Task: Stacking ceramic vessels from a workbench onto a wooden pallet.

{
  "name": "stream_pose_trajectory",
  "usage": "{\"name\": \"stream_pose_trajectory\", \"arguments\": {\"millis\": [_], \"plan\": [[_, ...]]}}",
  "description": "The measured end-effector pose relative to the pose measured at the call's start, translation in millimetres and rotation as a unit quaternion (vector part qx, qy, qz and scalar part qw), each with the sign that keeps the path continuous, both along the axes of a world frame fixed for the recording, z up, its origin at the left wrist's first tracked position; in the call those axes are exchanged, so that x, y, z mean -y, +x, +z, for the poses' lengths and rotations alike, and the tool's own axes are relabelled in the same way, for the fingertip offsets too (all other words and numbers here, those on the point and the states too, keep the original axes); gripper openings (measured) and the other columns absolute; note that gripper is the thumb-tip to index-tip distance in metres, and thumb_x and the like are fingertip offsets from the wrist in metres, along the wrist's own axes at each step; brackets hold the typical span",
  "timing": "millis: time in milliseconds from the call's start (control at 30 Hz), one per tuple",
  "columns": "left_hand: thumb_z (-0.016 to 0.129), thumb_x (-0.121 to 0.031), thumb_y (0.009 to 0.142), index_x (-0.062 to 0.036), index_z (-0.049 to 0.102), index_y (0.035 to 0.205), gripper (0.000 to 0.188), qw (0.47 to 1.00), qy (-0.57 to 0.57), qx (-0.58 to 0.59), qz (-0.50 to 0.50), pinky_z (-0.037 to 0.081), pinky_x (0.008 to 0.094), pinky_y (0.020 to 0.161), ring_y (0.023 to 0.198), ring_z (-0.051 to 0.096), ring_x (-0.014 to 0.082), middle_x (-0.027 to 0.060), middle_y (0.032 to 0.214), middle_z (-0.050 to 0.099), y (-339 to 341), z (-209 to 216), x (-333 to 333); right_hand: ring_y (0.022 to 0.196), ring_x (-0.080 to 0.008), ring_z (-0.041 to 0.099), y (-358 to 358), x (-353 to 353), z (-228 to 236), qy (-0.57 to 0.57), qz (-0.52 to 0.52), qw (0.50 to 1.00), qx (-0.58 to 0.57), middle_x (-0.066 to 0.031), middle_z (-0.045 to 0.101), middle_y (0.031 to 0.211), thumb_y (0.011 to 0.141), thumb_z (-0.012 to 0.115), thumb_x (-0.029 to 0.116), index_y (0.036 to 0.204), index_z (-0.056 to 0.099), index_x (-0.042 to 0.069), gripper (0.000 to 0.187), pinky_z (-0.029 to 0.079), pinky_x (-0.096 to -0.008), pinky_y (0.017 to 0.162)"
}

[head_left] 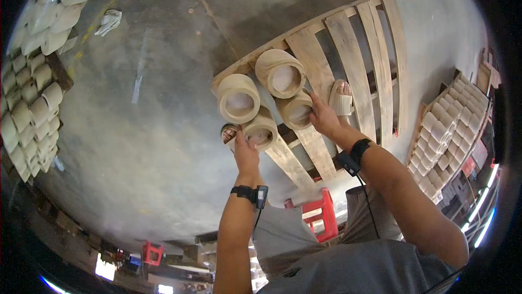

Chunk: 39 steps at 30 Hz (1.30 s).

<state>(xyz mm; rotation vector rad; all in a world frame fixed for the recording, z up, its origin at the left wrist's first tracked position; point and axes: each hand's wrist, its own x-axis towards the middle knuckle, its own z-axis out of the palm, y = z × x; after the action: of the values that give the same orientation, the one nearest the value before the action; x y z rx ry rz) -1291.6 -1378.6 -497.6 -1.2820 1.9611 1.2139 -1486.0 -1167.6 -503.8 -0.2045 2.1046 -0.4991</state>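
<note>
Several thick-walled, hollow beige cylinders stand in a cluster at the left end of a wooden pallet, their round openings facing up toward me. My left hand (246, 155) grips the near left cylinder (265, 116), thumb at its rim. Around the right side of the near right cylinder (286, 106) my right hand (325, 116) is closed, its fingertips partly hidden. Just beyond these, a far left cylinder (232, 84) and a larger far right cylinder (266, 66) touch them, with no hand on either. Pale material shows inside the openings.
The slatted wooden pallet (342, 33) has gaps between its boards; my sandalled foot (341, 98) is on it. A red stool (326, 215) stands close by my legs. Stacked beige cylinders (451, 125) fill a pallet at right, with more stacks (32, 114) at left.
</note>
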Motion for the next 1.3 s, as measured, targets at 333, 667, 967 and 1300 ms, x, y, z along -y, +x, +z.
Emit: {"name": "stream_pose_trajectory", "arguments": {"millis": [333, 667, 967, 1300], "plan": [[0.054, -0.002, 0.092, 0.0017, 0.034, 0.143, 0.055, 1.0, -0.009, 0.001, -0.017, 0.039, 0.0446, 0.104, 0.125, 0.049, 0.043, 0.0292, 0.134, 0.05, 3, 1, -7, 0.116, -0.0455, 0.054, 18, 16, 12, 0.023, -0.033, 0.999, 0.005, -0.0304, 0.052, 0.128, 0.081, 0.057, 0.007, 0.146, 0.036, 0.013, 0.069, 0.044, -0.0478, 0.1], [0.053, -0.008, 0.094, -0.004, 0.029, 0.148, 0.059, 0.999, 0.034, 0.022, -0.005, 0.041, 0.0456, 0.103, 0.126, 0.046, 0.0415, 0.0262, 0.14, 0.045, 18, -11, -4, 0.12, -0.0419, 0.054, -19, 40, -2, -0.016, -0.082, 0.996, -0.039, -0.0291, 0.052, 0.131, 0.092, 0.058, 0.023, 0.148, 0.026, -0.001, 0.069, 0.043, -0.0446, 0.102], [0.057, -0.024, 0.094, 0.0024, 0.024, 0.148, 0.069, 0.983, -0.011, -0.11, 0.146, 0.038, 0.0439, 0.107, 0.133, 0.041, 0.0425, 0.0286, 0.145, 0.04, -31, 0, 17, 0.115, -0.0373, 0.059, -46, 53, -36, -0.148, -0.17, 0.973, -0.039, -0.0269, 0.06, 0.122, 0.087, 0.056, 0.01, 0.147, 0.035, 0.008, 0.064, 0.046, -0.0418, 0.096], [0.048, -0.024, 0.098, 0.0035, 0.024, 0.148, 0.062, 0.989, -0.047, -0.065, 0.127, 0.04, 0.0444, 0.103, 0.126, 0.048, 0.0448, 0.0306, 0.139, 0.046, -58, -16, 61, 0.107, -0.0285, 0.063, -30, 69, -14, -0.116, -0.124, 0.984, -0.047, -0.0187, 0.063, 0.122, 0.087, 0.052, 0.005, 0.148, 0.036, 0.011, 0.063, 0.049, -0.0366, 0.092]]}}
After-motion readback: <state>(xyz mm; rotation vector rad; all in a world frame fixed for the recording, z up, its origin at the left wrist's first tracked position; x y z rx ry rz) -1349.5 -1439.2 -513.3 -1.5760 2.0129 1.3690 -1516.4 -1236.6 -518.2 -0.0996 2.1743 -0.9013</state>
